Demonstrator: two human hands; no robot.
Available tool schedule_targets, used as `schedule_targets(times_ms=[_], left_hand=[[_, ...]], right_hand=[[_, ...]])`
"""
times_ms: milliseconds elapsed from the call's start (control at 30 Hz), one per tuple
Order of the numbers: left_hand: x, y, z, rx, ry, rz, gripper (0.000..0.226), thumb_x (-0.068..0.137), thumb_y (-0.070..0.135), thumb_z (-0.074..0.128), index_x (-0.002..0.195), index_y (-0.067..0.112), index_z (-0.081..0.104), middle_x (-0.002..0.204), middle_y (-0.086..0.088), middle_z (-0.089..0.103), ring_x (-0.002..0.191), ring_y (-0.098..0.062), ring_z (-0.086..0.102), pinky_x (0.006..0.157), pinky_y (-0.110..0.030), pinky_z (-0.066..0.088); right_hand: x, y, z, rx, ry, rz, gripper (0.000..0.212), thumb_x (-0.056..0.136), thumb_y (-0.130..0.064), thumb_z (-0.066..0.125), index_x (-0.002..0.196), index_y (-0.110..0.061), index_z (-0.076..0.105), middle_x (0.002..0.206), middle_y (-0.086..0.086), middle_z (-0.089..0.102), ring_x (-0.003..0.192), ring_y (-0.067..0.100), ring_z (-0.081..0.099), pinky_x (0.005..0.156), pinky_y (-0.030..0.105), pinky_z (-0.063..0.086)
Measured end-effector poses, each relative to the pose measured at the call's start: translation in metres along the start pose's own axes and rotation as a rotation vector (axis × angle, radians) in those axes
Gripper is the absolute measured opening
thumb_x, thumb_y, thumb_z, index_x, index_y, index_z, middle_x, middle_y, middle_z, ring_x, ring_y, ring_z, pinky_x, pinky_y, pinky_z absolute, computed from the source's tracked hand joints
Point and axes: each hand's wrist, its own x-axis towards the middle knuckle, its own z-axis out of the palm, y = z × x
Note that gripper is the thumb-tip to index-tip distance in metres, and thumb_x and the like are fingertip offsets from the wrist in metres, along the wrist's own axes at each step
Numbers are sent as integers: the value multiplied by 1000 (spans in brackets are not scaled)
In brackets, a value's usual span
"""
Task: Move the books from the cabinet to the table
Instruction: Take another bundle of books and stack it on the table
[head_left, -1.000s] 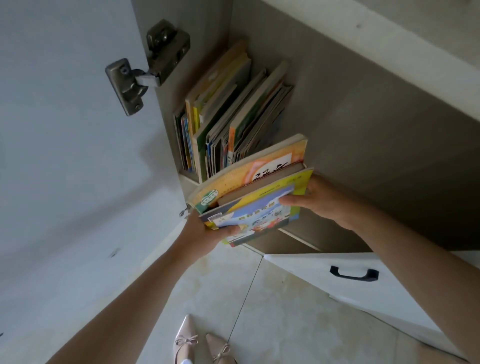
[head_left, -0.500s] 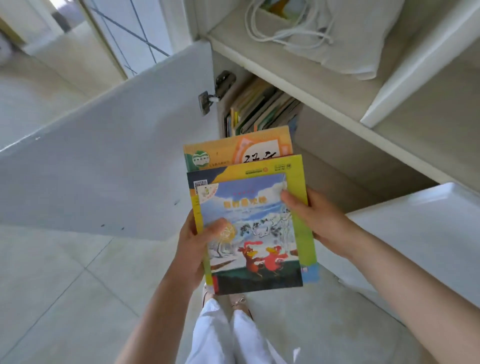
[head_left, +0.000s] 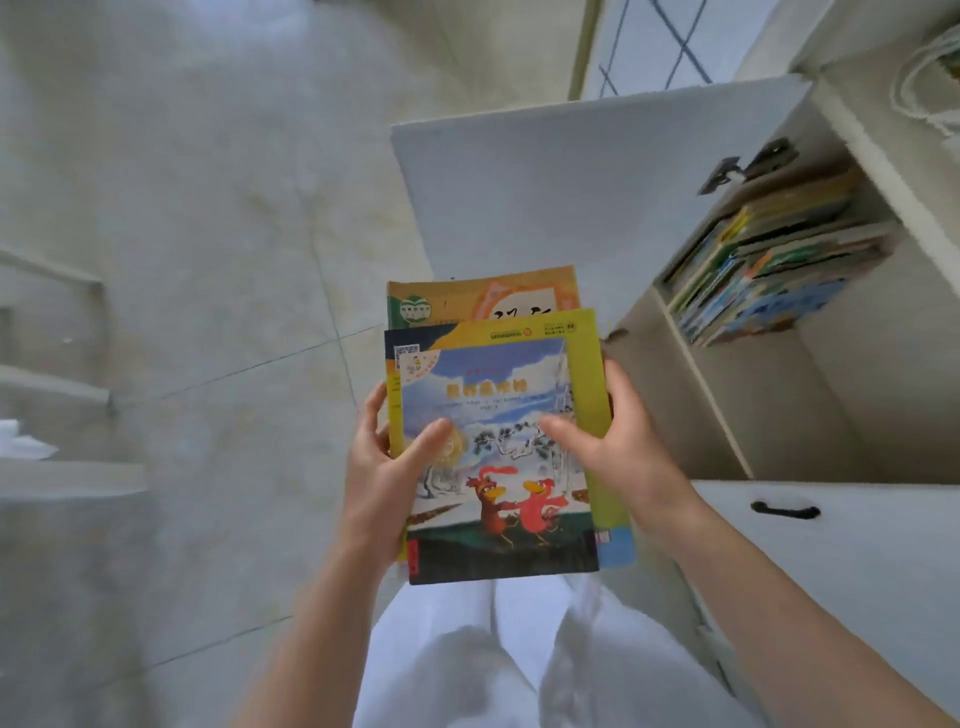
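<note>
Books (head_left: 498, 441) now farther from cabinet (head_left: 779, 405), more books inside.

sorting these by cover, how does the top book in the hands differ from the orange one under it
The top book shows its whole cover, with a yellow-green border and two red birds; the orange book shows only its upper strip with a green logo. The left hand and right hand press thumbs on the top book only. Both are thin paperbacks, held together.
</note>
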Motion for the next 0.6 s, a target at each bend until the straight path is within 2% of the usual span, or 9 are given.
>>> schedule_targets(times_ms=[67, 200, 267, 333, 400, 467, 600], left_hand=[[-16, 1, -25, -28, 98, 35, 76, 78, 20, 74, 139, 38, 33, 107, -10, 72, 85, -32, 74, 66, -47, 61], [-52, 0, -83, -80, 287, 111, 65, 82, 20, 72, 131, 41, 36, 104, -10, 71, 80, -29, 74, 59, -40, 61], [-82, -10, -143, -165, 460, 180, 59, 83, 19, 72, 128, 39, 40, 104, -10, 71, 81, -28, 74, 57, -36, 60], [-100, -21, -178, -177, 561, 211, 57, 83, 19, 73, 126, 38, 42, 107, -10, 70, 85, -28, 74, 58, -37, 60], [-107, -22, -185, -188, 577, 214, 57, 83, 19, 73, 127, 38, 43, 108, -9, 69, 88, -28, 73, 59, -36, 61], [-113, -24, -198, -184, 594, 215, 56, 84, 19, 72, 128, 37, 43, 109, -7, 68, 89, -28, 73, 59, -36, 61], [-160, -48, -284, -250, 761, 215, 53, 84, 23, 72, 126, 37, 45, 113, -4, 67, 95, -25, 72, 60, -35, 61]], right_hand=[[-4, -9, 27, -28, -57, -27, 57, 85, -20, 71, 131, -33, 39, 113, -13, 64, 96, 1, 68, 70, 22, 59], [-9, -27, 94, -140, -196, -114, 63, 84, -20, 71, 137, -27, 37, 113, -12, 61, 98, 6, 68, 68, 24, 60], [-24, -34, 162, -206, -352, -165, 72, 83, -18, 71, 142, -29, 30, 117, -11, 59, 101, 9, 68, 68, 26, 60], [-39, -40, 202, -210, -413, -171, 86, 82, -16, 72, 146, -36, 18, 117, -18, 55, 100, 9, 68, 68, 28, 61], [-40, -40, 212, -209, -417, -203, 90, 82, -16, 72, 146, -40, 14, 116, -27, 50, 99, 6, 69, 67, 30, 61], [-43, -39, 225, -218, -450, -231, 86, 82, -14, 72, 144, -42, 19, 117, -27, 50, 99, 8, 69, 66, 34, 62], [-80, -37, 321, -298, -623, -252, 82, 82, -9, 71, 144, -38, 24, 114, -24, 54, 99, 12, 69, 64, 38, 62]])
